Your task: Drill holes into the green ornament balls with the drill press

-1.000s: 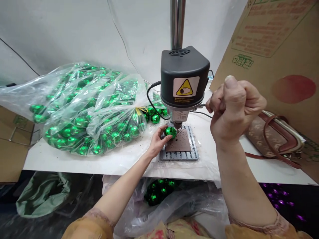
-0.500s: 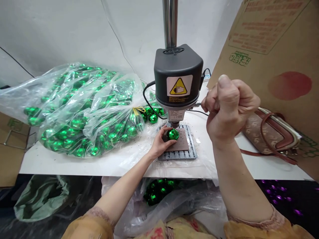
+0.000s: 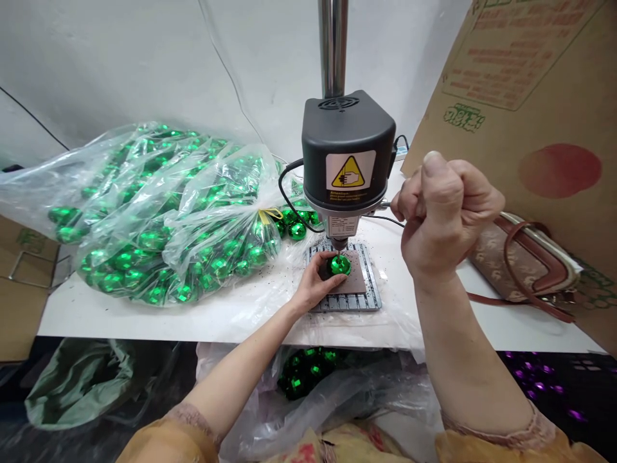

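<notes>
A shiny green mirrored ball (image 3: pixel 341 264) rests on a brown board (image 3: pixel 355 281) over the slotted base plate (image 3: pixel 372 297) of a small drill press (image 3: pixel 349 151). Fingers and thumb of my left hand (image 3: pixel 315 283) grip the ball from its left side. The drill bit (image 3: pixel 339 253) stands directly over the ball and meets its top; how deep it reaches I cannot tell. My right hand (image 3: pixel 441 215) is closed in a fist around the press's feed lever (image 3: pixel 385 204), whose handle is mostly hidden by the fingers.
A clear plastic bag of green balls (image 3: pixel 183 225) fills the table's left side, with several loose balls (image 3: pixel 297 230) beside it. At the right are a handbag (image 3: pixel 530 257) and a large cardboard box (image 3: pixel 520 122). More green balls (image 3: pixel 308 373) lie in plastic below the table edge.
My left hand and the ball appear slightly further right and lower, along with a small shift of the camera view. The drill bit now shows more clearly above the ball.
</notes>
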A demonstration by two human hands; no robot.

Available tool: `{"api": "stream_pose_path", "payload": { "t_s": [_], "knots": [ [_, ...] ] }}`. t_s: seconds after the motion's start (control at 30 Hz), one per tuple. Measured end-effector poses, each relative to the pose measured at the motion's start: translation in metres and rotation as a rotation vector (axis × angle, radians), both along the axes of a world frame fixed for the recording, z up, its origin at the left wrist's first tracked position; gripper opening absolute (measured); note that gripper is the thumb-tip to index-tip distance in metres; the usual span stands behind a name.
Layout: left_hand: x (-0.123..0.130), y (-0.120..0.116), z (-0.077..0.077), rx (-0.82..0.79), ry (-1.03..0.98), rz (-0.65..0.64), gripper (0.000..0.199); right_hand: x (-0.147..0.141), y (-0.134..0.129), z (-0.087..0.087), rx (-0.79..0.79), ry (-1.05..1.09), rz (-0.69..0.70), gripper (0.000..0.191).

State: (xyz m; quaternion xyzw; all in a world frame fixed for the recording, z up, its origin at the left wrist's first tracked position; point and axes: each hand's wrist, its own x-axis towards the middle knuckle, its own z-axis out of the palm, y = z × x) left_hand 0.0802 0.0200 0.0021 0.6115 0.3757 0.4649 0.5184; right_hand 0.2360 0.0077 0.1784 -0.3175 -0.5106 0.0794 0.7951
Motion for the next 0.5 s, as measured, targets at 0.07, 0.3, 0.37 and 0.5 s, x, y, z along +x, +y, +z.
{"api": "stream_pose_path", "payload": {
  "t_s": [0.07, 0.3, 0.37, 0.5],
  "knots": [
    [0.0, 0.001, -0.001, 0.012, -0.005, 0.001, 0.054, 0.0, 0.0, 0.0, -0.032, -0.027, -0.025, 0.046],
    [-0.001, 0.002, -0.007, 0.065, 0.028, -0.004, 0.054, -0.002, 0.003, -0.002, 0.125, 0.019, 0.068, 0.045],
    [-0.001, 0.002, -0.008, 0.072, 0.036, -0.006, 0.054, -0.003, 0.002, -0.005, 0.141, 0.04, 0.084, 0.047],
    [-0.001, 0.002, -0.007, 0.089, 0.054, -0.006, 0.051, -0.002, -0.001, -0.014, 0.18, 0.043, 0.11, 0.05]
  ]
}}
